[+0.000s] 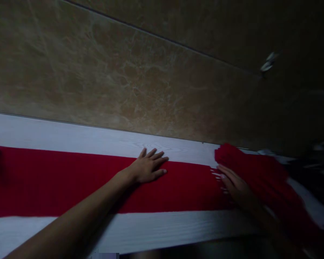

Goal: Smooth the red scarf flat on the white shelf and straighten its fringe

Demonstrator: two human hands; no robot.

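A long red scarf [56, 180] lies flat along a white wood-grain tabletop [140, 233], its fringe of short tassels at the right end. My left hand [147, 167] rests palm down on the scarf near its upper edge, fingers spread. At the fringed end, my right hand [234, 181] lies with its fingers stretched out along the tassels; its underside is hidden. Just to the right of that hand is a bunched red cloth [259, 169], folded and heaped on the table and partly covered by my right forearm.
A brown marble-patterned tiled wall [140, 79] rises behind the table. A small pale fixture [268, 62] is on the wall at the upper right, blurred. Dark items [315, 176] sit at the far right, too dim to name. The table's front edge runs along the bottom.
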